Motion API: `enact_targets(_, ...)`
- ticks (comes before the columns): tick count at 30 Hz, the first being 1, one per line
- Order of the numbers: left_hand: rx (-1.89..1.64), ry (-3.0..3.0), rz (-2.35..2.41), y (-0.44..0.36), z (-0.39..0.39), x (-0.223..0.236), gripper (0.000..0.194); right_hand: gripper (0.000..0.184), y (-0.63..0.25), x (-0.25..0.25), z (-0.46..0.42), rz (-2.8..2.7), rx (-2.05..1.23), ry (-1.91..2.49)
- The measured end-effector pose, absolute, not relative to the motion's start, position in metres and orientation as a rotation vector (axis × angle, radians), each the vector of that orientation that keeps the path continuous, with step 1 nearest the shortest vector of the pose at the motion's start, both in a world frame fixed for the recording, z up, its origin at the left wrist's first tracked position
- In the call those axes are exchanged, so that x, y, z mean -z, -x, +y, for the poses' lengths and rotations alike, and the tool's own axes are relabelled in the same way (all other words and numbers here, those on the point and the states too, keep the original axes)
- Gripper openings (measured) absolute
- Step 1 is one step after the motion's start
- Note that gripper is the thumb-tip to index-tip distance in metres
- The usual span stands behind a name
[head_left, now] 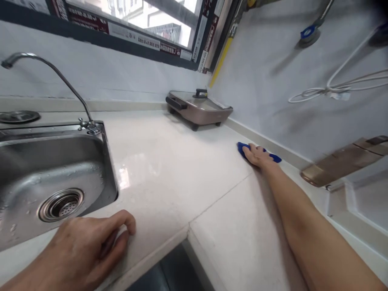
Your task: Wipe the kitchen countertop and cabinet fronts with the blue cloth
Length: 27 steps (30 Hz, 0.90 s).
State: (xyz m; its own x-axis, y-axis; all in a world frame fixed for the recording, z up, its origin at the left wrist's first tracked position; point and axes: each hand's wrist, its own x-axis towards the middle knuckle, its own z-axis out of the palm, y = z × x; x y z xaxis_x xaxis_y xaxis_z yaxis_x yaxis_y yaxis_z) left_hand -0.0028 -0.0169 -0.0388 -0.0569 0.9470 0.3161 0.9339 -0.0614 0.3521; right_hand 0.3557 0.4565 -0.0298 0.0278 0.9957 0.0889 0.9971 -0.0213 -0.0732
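Observation:
My right hand [258, 155] presses a blue cloth [275, 158] against the white countertop [169, 169], close to the low ledge along the right wall. Parts of the cloth stick out on both sides of the fingers. By the front edge of the counter, just right of the sink, rests my left hand [91, 246]. Its fingers are loosely bent, with a gap between finger and thumb, and nothing shows in it.
A steel sink [110, 178] with a curved faucet [65, 79] lies on the left. In the back corner stands a lidded electric pan [203, 113]. A brownish metallic cylinder [339, 163] and a bundled white cable [327, 89] are at the right wall. The counter's inner corner [188, 227] juts nearby.

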Motion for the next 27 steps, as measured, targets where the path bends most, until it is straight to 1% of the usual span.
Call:
enact_targets(3, -0.816, -2.24, 2.0, 0.012, -0.013, 0.044, 0.024, 0.063, -0.279, 0.025, 0.442, -2.288, -0.004, 1.948)
enact_targets(7, -0.769, -2.165, 2.004, 0.014, -0.01, 0.037, 0.024, 0.063, -0.185, 0.021, 0.396, -2.488, -0.014, 1.613)
enact_targets(9, -0.708, -2.085, 2.023, 0.012, -0.01, 0.03, 0.024, 0.062, -0.155, 0.021, 0.36, -2.58, -0.032, 1.445)
enact_targets(12, -0.679, -2.039, 2.025, 0.009, -0.011, 0.021, 0.025, 0.06, -0.139, 0.024, 0.291, -2.67, -0.076, 1.216)
enact_targets(15, -0.791, -2.035, 2.078, 0.006, -0.016, 0.018, 0.032, 0.061, -0.148, 0.031, 0.222, -2.69, -0.159, 1.051)
enact_targets(17, -0.854, -2.03, 2.137, 0.005, -0.02, 0.018, 0.037, 0.065, -0.16, 0.035, 0.186, -2.673, -0.296, 0.933)
enact_targets(20, -0.908, -2.027, 2.21, 0.004, -0.027, 0.016, 0.039, 0.076, -0.19, 0.032, 0.153, -2.499, -0.587, 0.797)
enact_targets(22, -0.946, -2.023, 2.248, 0.004, -0.031, 0.014, 0.038, 0.079, -0.226, 0.029, 0.141, -2.321, -0.708, 0.81)
enact_targets(25, -1.023, -2.026, 2.279, 0.001, -0.03, 0.008, 0.037, 0.074, -0.301, 0.038, 0.122, -2.254, -0.68, 0.888)
enact_targets(27, -1.073, -2.05, 2.264, -0.005, -0.022, 0.005, 0.037, 0.069, -0.353, 0.054, 0.105, -2.341, -0.504, 0.903)
